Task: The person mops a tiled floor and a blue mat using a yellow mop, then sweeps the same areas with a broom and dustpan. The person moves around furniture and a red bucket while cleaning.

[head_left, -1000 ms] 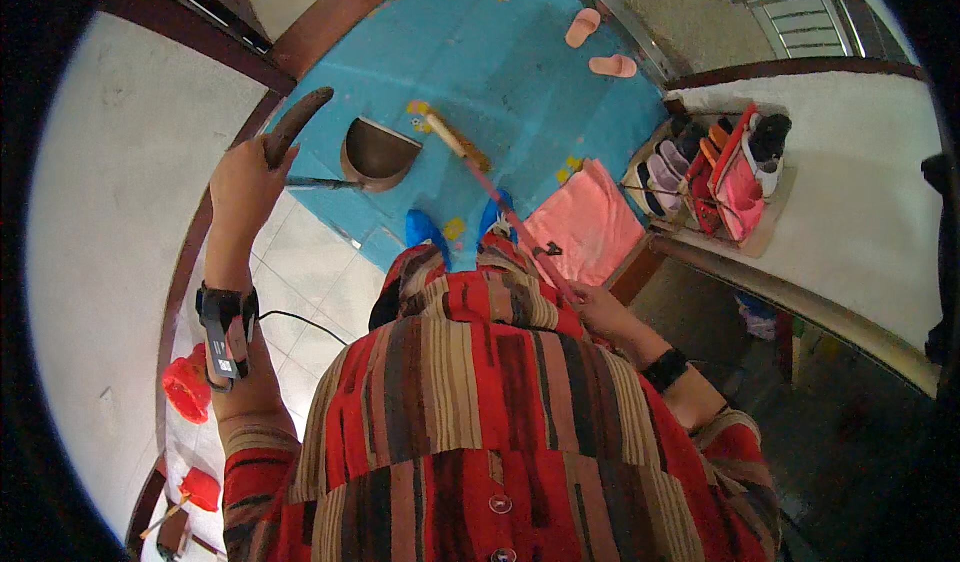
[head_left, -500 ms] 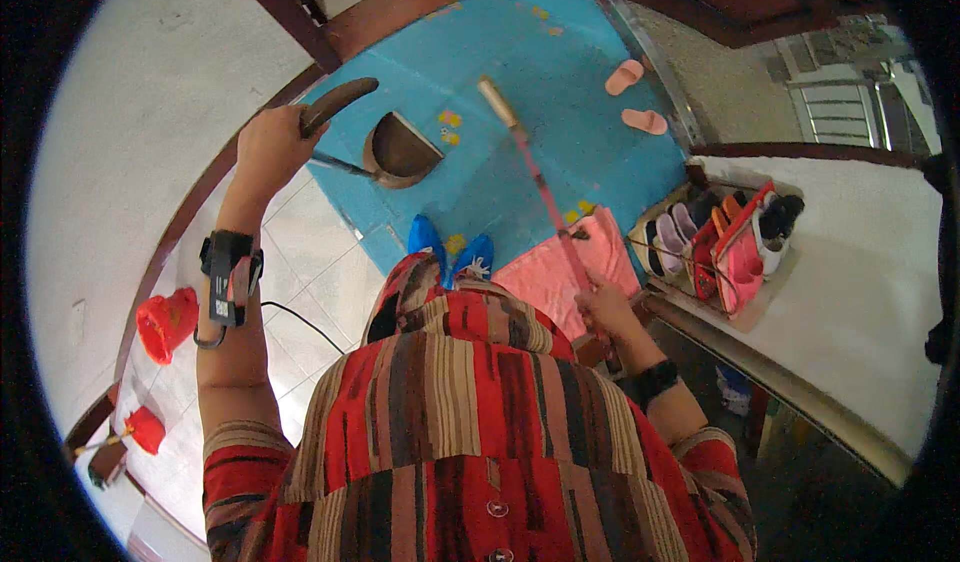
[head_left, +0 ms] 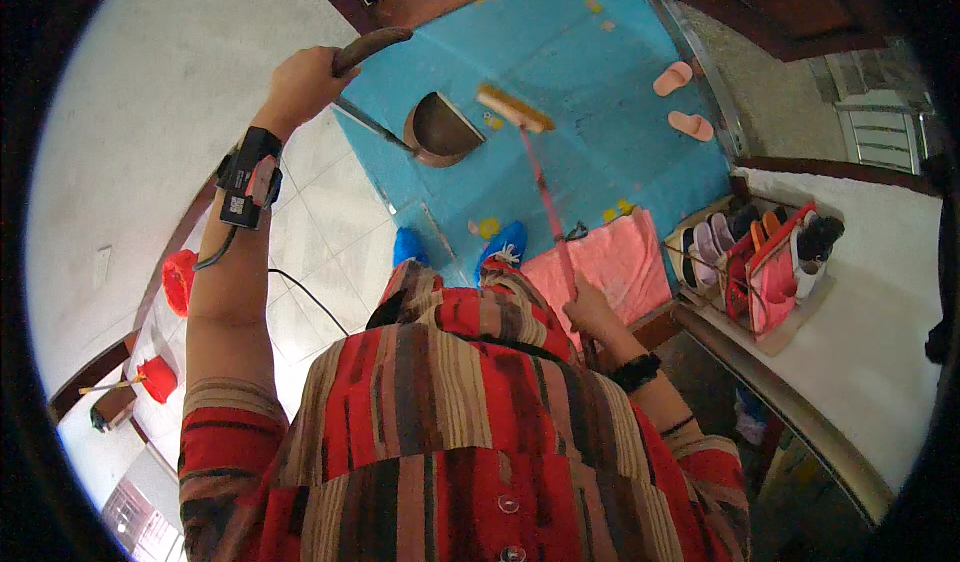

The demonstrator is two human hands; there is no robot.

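Observation:
My left hand (head_left: 300, 87) is wrapped round the brown curved handle of a long-handled dustpan (head_left: 437, 134). The dustpan's brown, half-round pan rests on the blue floor mat (head_left: 600, 82), its straight edge facing right. My right hand (head_left: 592, 312) grips the pink pole of a broom (head_left: 515, 109), low and close to my body. Pale bristles show on the broom's head, which is at the mat just right of the pan's edge. I cannot make out any dirt between the two.
Pink slippers (head_left: 690, 125) lie at the mat's right side. A shoe rack (head_left: 750, 262) with several shoes stands by the right wall. A pink towel (head_left: 625, 272) is near my blue-covered feet (head_left: 500, 247). Red objects (head_left: 157, 379) stand along the left wall.
The broom's head has turned from nearly end-on to broadside and sits nearer the dustpan. My feet have moved farther apart. The whole scene has shifted rightward in view.

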